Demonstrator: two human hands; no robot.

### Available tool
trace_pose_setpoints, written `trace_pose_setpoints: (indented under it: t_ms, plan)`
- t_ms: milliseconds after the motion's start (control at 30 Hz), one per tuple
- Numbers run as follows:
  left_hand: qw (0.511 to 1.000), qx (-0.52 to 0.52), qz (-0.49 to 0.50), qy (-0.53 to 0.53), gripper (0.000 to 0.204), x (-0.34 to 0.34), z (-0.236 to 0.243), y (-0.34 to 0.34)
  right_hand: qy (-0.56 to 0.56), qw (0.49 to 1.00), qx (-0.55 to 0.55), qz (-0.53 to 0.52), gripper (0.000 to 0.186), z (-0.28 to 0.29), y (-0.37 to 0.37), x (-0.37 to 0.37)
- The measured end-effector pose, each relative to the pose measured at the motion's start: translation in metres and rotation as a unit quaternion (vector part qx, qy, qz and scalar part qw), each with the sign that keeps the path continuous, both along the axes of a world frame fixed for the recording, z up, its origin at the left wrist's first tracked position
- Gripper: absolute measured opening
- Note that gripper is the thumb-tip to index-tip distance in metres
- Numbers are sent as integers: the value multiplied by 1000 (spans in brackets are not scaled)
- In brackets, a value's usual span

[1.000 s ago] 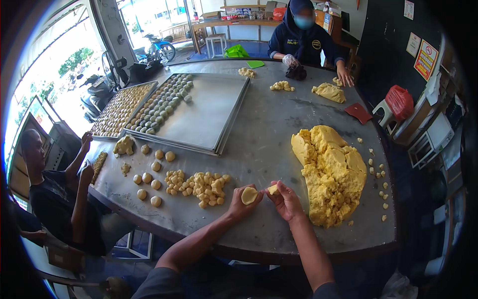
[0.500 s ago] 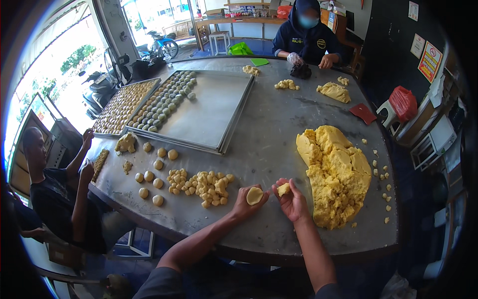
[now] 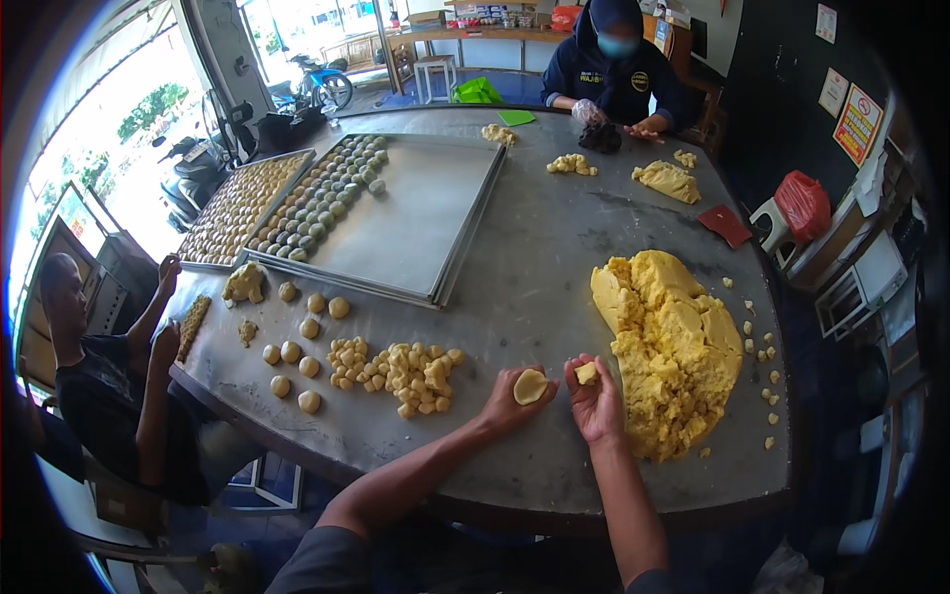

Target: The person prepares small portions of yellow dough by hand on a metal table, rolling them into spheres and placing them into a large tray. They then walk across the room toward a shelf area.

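Filling, seemingly: left hand is gripping a dough round; right hand, at its three o'clock, is pinching a yellow lump; joining is probably needing gentleness.

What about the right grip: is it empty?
No, the right grip holds a small yellow lump.

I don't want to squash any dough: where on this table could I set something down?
Widest is the patch of grey metal table between the partly filled silver rectangular tray, the large crumbly yellow dough mound and the left hand; the tray's right part is bare too. Crowded: front left, with round beige dough balls and clustered small beige dough pieces.
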State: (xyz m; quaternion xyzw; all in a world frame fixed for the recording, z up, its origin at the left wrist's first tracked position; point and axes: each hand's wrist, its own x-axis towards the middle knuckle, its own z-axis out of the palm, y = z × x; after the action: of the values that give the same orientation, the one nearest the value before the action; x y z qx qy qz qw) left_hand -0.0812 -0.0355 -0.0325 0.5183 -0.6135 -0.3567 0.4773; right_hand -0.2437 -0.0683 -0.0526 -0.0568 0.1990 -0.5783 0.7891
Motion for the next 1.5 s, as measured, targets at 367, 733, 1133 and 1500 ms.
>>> trace_pose_setpoints:
  t_ms: [367,733,1133,1500]
  plan:
    - [999,22,-30,17,32,6,4,-3,205,969,-135,-15,26,38,-14,24]
    - [998,16,-67,-7,30,7,14,13,243,957,-151,-43,25,21,10,26]
    - [977,203,-33,-52,39,6,25,13,449,841,-294,-75,36,22,18,26]
    - [997,-8,-70,-29,20,12,5,14,592,555,-561,-161,26,20,33,41]
